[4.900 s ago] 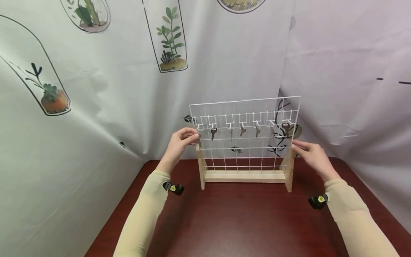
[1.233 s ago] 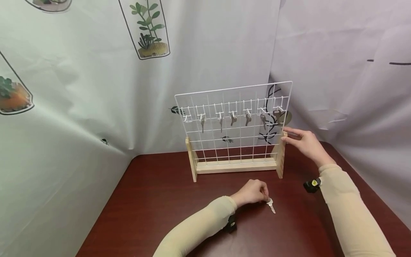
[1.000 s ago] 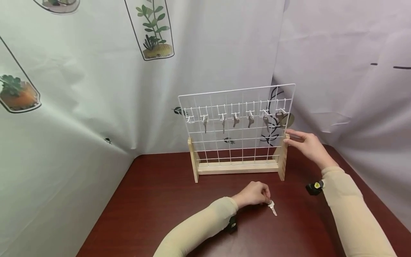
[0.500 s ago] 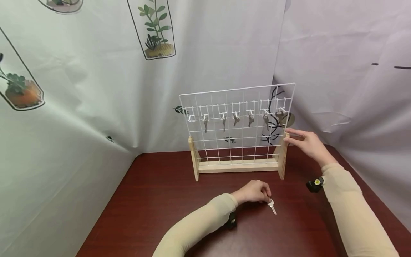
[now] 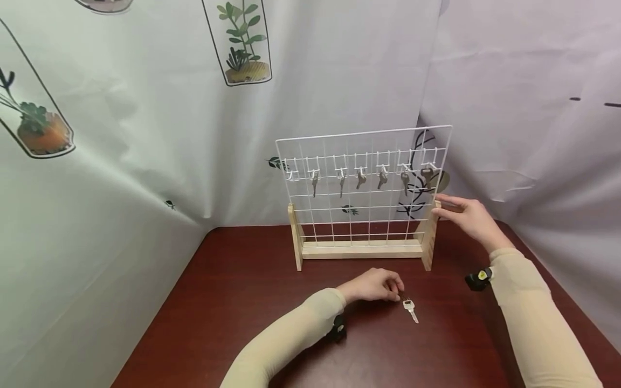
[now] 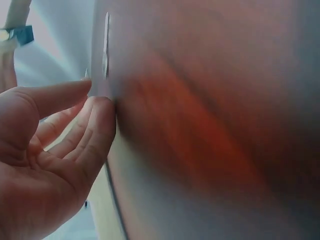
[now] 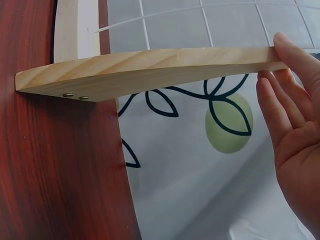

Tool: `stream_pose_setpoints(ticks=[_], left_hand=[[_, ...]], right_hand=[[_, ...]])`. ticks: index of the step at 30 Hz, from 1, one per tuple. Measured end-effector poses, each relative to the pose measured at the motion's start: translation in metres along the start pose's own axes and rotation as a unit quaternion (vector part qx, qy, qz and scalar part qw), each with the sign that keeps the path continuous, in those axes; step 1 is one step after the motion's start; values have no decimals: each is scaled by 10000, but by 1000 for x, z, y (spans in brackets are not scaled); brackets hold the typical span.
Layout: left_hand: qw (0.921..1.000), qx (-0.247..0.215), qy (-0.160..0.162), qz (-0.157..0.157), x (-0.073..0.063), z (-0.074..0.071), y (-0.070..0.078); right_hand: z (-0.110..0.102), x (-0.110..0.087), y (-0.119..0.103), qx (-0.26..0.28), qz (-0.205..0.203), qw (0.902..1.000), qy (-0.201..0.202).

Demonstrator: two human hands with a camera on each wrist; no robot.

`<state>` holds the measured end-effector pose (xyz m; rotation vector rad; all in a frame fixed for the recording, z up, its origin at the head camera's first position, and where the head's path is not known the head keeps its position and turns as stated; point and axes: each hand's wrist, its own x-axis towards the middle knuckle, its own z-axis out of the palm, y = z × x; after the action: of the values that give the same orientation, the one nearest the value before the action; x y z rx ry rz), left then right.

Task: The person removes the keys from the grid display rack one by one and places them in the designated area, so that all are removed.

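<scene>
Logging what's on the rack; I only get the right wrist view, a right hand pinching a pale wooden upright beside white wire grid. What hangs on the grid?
Observer: Six grey metal keys, in a row.

Operator: Any bare hook?

Observer: Yes, the leftmost white wire hook in the head view has no key.

Operator: Where's the left hand?

Observer: In the head view, the left hand is just left of a flat silver metal key lying on the glossy dark red table.
</scene>
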<state>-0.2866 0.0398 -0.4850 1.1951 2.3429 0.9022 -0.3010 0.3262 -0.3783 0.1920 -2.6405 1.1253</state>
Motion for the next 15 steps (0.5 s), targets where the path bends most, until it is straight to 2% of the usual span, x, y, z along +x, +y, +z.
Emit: stream_pose_setpoints(ticks=[7,12,15], left_hand=[[9979,-203,604,-75,-24,-36,-18],[9923,-542,1083,-260,-47,-65,-30],[9879,-544,1420,-300,-59,-84,-37]], right_hand=[[-4,-3,2,21,-37,10000,-13],[-3,-1,-1,-56,-93,9999,-33],[-4,1,-2,-74,-127,9999,-44]])
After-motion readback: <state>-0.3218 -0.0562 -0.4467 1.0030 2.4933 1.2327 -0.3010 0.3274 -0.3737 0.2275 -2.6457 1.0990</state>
